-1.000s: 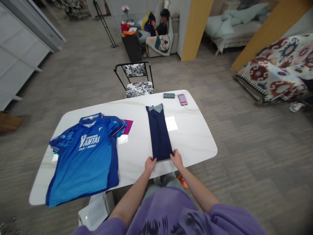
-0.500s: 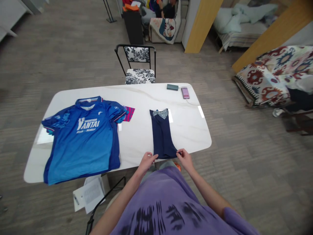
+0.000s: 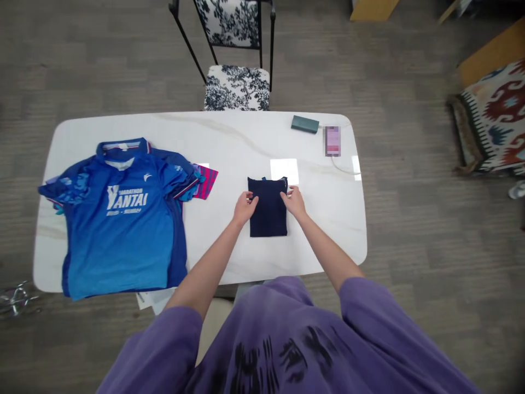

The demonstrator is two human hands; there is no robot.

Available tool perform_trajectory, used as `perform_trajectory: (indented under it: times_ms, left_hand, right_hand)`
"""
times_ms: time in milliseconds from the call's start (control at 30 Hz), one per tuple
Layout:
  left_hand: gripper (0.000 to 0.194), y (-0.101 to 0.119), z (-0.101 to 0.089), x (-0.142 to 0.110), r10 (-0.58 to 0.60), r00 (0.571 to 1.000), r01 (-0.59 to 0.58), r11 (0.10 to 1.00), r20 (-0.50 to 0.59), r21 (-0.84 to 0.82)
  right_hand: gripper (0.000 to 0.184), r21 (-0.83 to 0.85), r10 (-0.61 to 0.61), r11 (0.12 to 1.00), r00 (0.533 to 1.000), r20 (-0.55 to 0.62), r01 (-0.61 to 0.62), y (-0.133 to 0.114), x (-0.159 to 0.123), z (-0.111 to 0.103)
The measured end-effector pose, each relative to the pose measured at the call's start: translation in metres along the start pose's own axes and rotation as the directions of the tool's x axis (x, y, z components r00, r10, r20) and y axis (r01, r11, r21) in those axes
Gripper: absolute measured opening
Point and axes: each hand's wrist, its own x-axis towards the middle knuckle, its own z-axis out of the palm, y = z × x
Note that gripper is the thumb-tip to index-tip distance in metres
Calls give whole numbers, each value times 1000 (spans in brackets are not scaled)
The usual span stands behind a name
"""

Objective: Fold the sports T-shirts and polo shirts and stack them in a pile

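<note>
A navy shirt (image 3: pixel 268 216), folded into a compact rectangle, lies on the white table (image 3: pixel 221 241) in front of me. My left hand (image 3: pixel 245 208) is at its upper left edge, the thumb on top of the cloth and the fingers curled at the side. Opposite it, my right hand (image 3: pixel 294 201) pinches the upper right edge in the same way. The fingertips under the cloth are partly hidden. To the left, a blue sports jersey (image 3: pixel 127 235) with white lettering is spread flat, front side up, on top of other clothes.
Pink-and-purple striped cloth (image 3: pixel 207 182) sticks out from under the jersey's sleeve. At the far right of the table are a dark green case (image 3: pixel 304 124) and a phone (image 3: pixel 332 141) with a white cable. A patterned chair (image 3: pixel 237 87) stands behind the table.
The shirt's near end has been folded up toward the far end, hiding the grey patterned neckline. Both hands have moved from the near hem to its upper sides. My view has tilted downward.
</note>
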Motion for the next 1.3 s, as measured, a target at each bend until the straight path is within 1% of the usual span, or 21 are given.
perform_trajectory:
  times_ms: [67, 133, 200, 233, 267, 333, 400, 467, 567, 633, 667, 733, 800, 867, 967, 1033, 1100, 1133, 1200, 1233, 1300]
  left_hand:
    - [41, -21, 15, -10, 16, 1000, -16, 997, 3, 80]
    - [50, -44, 23, -28, 2, 1000, 2, 973, -18, 230]
    - [58, -67, 26, -48, -75, 997, 79, 923, -25, 376]
    - [58, -78, 26, -58, -126, 992, 121, 899, -16, 421]
    - [55, -88, 26, -68, -175, 985, 156, 883, 2, 443]
    - [41, -105, 26, -87, -228, 973, 184, 870, 42, 457]
    - [27, -118, 25, -105, -239, 969, 182, 866, 66, 465]
    - [20, -128, 24, -124, -244, 965, 173, 863, 92, 474]
    - [16, -141, 17, -153, -249, 957, 149, 863, 151, 483]
    - [20, -148, 8, -168, -238, 955, 130, 870, 175, 475]
    - [25, -150, 3, -172, -223, 959, 118, 875, 175, 470]
    - [39, -151, -4, -169, -163, 977, 91, 902, 138, 423]
    - [52, -148, -7, -150, -101, 992, 70, 936, 73, 346]
    - [56, -140, -5, -120, -81, 997, 75, 960, 10, 271]
    - [58, -123, 2, -66, -115, 992, 121, 970, -43, 212]
    - [58, -111, 9, -35, -152, 987, 160, 971, -58, 179]
    - [54, -97, 17, -14, -182, 982, 187, 970, -46, 156]
    - [49, -90, 22, -7, -189, 982, 191, 970, -31, 148]
    - [41, -74, 34, -4, -173, 985, 171, 977, 4, 131]
    - [39, -64, 42, -7, -152, 988, 149, 982, 20, 119]
    - [41, -42, 59, -20, -99, 994, 94, 991, 53, 91]
  right_hand:
    - [60, -78, 40, 996, 998, 49, -36, 17, -7, 13]
    - [55, -133, 80, 989, 992, 101, -66, 35, -25, 23]
    - [49, -201, 119, 976, 979, 167, -85, 51, -47, 31]
    - [46, -232, 137, 969, 970, 201, -88, 58, -59, 34]
    - [44, -260, 151, 962, 961, 233, -88, 64, -70, 37]
    - [36, -302, 170, 950, 944, 282, -81, 75, -89, 43]
    - [27, -324, 182, 943, 933, 311, -76, 84, -108, 49]
    - [20, -334, 196, 939, 924, 329, -80, 91, -128, 52]
    - [18, -333, 216, 938, 917, 335, -99, 98, -157, 53]
    - [21, -315, 226, 941, 923, 313, -124, 99, -168, 53]
    - [22, -297, 228, 945, 930, 289, -139, 98, -169, 52]
    - [27, -247, 225, 954, 950, 218, -169, 92, -160, 53]
    - [33, -187, 216, 964, 967, 136, -189, 82, -137, 53]
    - [37, -126, 207, 972, 976, 67, -198, 70, -108, 55]
    - [39, -43, 199, 979, 980, -2, -199, 54, -67, 57]
    - [38, 8, 194, 981, 981, -24, -194, 48, -47, 57]
    - [31, 58, 188, 981, 982, -15, -187, 47, -31, 54]
    - [26, 84, 181, 980, 983, -2, -180, 49, -25, 51]
    - [19, 142, 157, 977, 987, 25, -158, 57, -19, 40]
    - [18, 175, 139, 974, 990, 32, -143, 62, -18, 32]
    - [18, 251, 99, 962, 994, 33, -105, 77, -24, 11]
